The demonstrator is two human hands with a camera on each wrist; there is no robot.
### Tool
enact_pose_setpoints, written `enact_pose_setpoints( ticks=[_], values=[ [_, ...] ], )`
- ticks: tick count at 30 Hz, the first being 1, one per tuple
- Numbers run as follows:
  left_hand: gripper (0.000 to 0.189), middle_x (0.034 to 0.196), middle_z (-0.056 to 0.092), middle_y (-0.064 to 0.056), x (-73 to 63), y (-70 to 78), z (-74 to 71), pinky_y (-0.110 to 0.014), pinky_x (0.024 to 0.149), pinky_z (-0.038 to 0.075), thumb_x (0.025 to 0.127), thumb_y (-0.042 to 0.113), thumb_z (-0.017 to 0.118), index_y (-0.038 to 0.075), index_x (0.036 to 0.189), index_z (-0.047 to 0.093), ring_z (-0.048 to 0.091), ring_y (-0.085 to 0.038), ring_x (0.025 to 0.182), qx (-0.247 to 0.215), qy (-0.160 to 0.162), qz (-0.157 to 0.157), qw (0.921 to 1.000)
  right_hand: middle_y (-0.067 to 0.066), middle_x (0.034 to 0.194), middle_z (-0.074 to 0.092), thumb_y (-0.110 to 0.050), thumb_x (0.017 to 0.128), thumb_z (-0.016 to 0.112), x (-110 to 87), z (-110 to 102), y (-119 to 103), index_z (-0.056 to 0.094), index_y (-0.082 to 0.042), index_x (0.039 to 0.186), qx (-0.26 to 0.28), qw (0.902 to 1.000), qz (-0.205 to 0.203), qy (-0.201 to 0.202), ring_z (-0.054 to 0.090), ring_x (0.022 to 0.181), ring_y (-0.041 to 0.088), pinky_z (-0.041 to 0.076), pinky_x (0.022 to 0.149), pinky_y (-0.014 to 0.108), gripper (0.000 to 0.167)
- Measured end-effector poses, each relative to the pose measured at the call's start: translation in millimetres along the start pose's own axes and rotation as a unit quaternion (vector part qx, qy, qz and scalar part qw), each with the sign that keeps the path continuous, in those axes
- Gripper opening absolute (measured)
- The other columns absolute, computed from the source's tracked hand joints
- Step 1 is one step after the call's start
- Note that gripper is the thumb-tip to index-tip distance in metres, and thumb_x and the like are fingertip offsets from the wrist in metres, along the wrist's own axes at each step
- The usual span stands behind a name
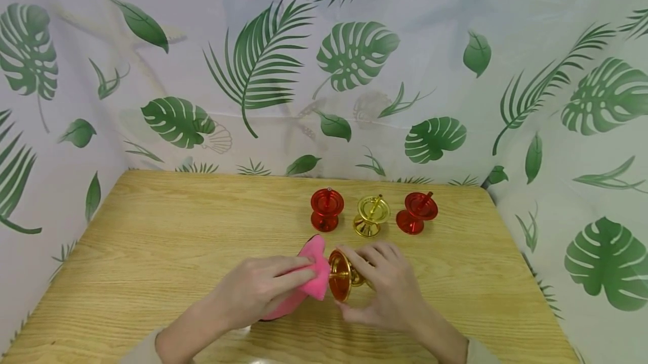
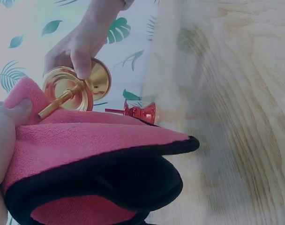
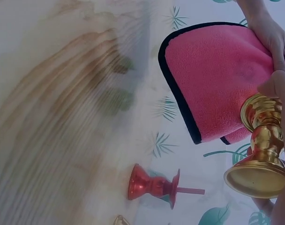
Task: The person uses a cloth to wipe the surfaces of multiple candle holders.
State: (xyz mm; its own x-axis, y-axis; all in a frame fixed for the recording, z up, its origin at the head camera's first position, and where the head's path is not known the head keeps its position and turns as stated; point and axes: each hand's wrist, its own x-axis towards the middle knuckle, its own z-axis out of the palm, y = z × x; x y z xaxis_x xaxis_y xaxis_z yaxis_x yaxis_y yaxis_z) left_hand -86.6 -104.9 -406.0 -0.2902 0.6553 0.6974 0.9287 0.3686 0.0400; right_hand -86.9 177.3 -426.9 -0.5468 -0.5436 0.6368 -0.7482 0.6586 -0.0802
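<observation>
My left hand (image 1: 255, 288) grips a pink cloth (image 1: 318, 265) with dark edging, bunched under the fingertips. In my right hand (image 1: 392, 288) is a gold candle holder (image 1: 340, 291), tipped on its side so that its dish and central spike face the cloth. The right fingers and thumb hold it around the dish. In the left wrist view the spike of the candle holder (image 2: 70, 91) overlaps the cloth's upper edge (image 2: 81, 117). The right wrist view shows the flared base of the candle holder (image 3: 257, 180), with the cloth (image 3: 217, 79) hanging in a fold beside it.
Behind the hands, three more candle holders stand upright in a row on the wooden table (image 1: 202, 218): a red one (image 1: 327, 206), a gold one (image 1: 371, 215) and another red one (image 1: 417, 213). A white leaf-patterned curtain (image 1: 283, 144) borders the table at the back and sides.
</observation>
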Motion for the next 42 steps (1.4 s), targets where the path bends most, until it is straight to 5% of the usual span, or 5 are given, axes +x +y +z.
enact_pose_setpoints(
  ticks=[12,21,29,36,42],
  values=[
    [0.038,0.106,0.081,-0.010,-19.6,-5.7,3.8,-0.026,0.078,0.065,0.114,0.024,0.044,0.003,0.114,0.076,0.081,-0.022,0.090,-0.035,0.085,-0.107,0.9900,0.002,0.113,0.079,-0.042,0.076,0.091,-5.1,-0.2,2.5,0.066,-0.009,0.139,0.164,0.9806,0.106,0.012,0.062,0.095,0.012,0.052,0.076,0.025,0.076],
    [0.019,0.109,0.080,-0.008,-16.2,10.2,21.6,-0.026,0.082,0.065,0.102,0.013,0.069,0.005,0.118,0.076,0.080,-0.018,0.094,-0.016,0.058,-0.091,0.9941,0.000,0.109,0.079,-0.053,0.079,0.089,0.7,7.7,-3.3,0.067,-0.011,0.138,0.138,0.9849,0.103,0.016,0.060,0.088,0.011,0.049,0.070,0.024,0.075],
    [0.043,0.104,0.081,-0.006,-9.2,17.8,30.1,-0.027,0.080,0.065,0.075,0.002,0.090,0.007,0.116,0.077,0.080,-0.016,0.091,0.011,0.049,-0.114,0.9922,0.003,0.101,0.077,-0.047,0.075,0.094,2.3,13.4,-5.0,0.065,-0.007,0.139,0.094,0.9921,0.080,0.019,0.063,0.091,0.015,0.053,0.071,0.026,0.081],
    [0.043,0.102,0.081,-0.005,-7.1,18.5,31.8,-0.026,0.077,0.065,0.074,0.002,0.090,0.006,0.115,0.077,0.080,-0.015,0.089,0.023,0.043,-0.131,0.9902,0.007,0.106,0.077,-0.014,0.074,0.091,1.7,10.0,-5.0,0.063,-0.004,0.143,0.132,0.9886,0.072,0.011,0.066,0.093,0.019,0.060,0.073,0.029,0.075],
    [0.037,0.100,0.080,-0.003,-6.4,17.9,31.2,-0.025,0.076,0.065,0.077,0.002,0.089,0.007,0.112,0.076,0.080,-0.013,0.089,0.015,0.030,-0.147,0.9886,0.006,0.110,0.076,-0.011,0.078,0.090,1.8,4.7,-5.9,0.060,-0.008,0.147,0.153,0.9843,0.087,-0.017,0.067,0.096,0.019,0.062,0.075,0.029,0.076]
  ],
)
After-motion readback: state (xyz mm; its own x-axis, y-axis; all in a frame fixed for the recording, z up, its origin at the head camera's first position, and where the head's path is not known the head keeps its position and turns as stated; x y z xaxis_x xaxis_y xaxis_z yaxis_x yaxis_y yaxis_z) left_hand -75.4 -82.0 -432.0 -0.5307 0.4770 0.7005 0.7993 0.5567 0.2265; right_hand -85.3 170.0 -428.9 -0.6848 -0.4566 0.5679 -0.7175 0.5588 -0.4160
